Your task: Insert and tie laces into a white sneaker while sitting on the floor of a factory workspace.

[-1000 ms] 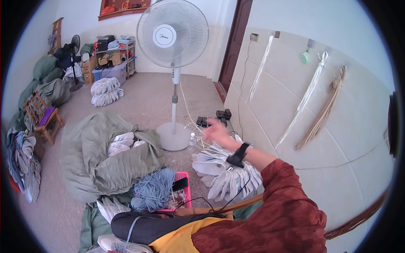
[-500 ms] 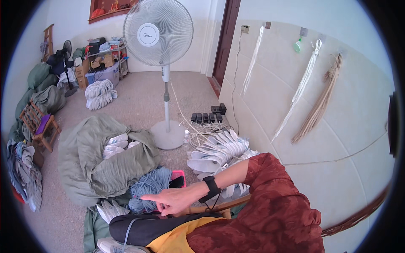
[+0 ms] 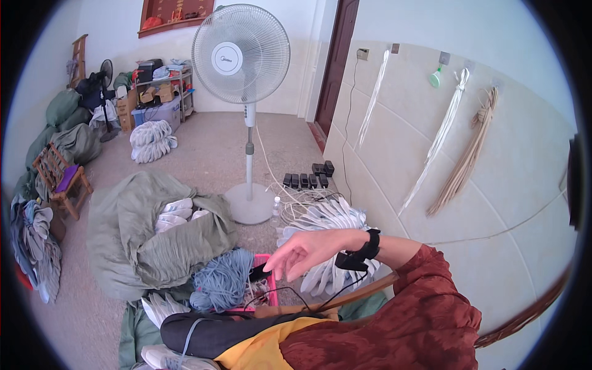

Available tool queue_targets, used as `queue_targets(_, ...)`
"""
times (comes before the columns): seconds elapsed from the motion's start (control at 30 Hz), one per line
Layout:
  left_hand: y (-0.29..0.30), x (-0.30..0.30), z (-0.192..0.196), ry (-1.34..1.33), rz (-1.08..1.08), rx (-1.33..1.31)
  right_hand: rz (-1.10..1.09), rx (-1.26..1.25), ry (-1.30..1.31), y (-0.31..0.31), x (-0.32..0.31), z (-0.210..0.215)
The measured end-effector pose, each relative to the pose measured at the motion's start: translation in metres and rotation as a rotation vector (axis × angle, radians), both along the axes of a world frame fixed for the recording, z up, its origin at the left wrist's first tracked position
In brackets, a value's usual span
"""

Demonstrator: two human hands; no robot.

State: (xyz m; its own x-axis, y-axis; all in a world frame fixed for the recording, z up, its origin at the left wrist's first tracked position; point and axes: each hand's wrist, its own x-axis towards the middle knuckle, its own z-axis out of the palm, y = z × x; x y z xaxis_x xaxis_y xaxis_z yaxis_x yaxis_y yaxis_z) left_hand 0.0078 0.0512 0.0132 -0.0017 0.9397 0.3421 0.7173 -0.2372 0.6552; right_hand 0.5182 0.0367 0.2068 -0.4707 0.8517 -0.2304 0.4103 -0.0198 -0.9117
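Observation:
My right hand is raised over the right side of a pink basket, fingers loosely bent, somewhat apart and with nothing visible in them. A black band circles the wrist, and a thin black cable hangs from it. Just left of the fingertips, a dark flat object lies in the basket, partly hidden. Tangled light blue cords heap over the basket's left side. A blue cord loops across my dark trouser leg. White shoe-shaped pieces lie bundled behind the hand. My left hand is out of view.
Left of the basket sits a big grey-green sack with pale shoe-shaped pieces inside. A standing fan and a small bottle stand beyond. Black adapters and white cables lie by the wall. White and tan cords hang there.
My right hand has moved right and slightly up, away from the blue cords, and its extended index finger has bent down. More of the pink basket shows. The view has shifted slightly.

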Motion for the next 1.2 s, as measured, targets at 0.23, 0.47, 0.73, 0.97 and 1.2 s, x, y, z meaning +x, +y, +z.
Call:
queue_targets(0.23,0.003,0.001,0.008,-0.017,-0.042,0.010,0.172,-0.096,-0.011,0.017,-0.037,-0.005)
queue_targets(0.47,0.011,-0.002,0.010,0.000,-0.083,-0.008,0.485,0.000,-0.107,0.086,-0.135,-0.080)
queue_targets(0.73,-0.001,-0.008,0.009,-0.065,-0.057,-0.084,0.530,0.217,0.032,0.108,-0.239,-0.134)
queue_targets(0.97,0.001,0.008,0.001,-0.338,0.109,-0.164,0.282,0.206,0.063,0.129,-0.208,-0.145)
queue_targets(1.2,-0.009,-0.003,0.027,-0.359,0.151,-0.248,0.182,-0.016,0.070,0.138,-0.196,-0.149)
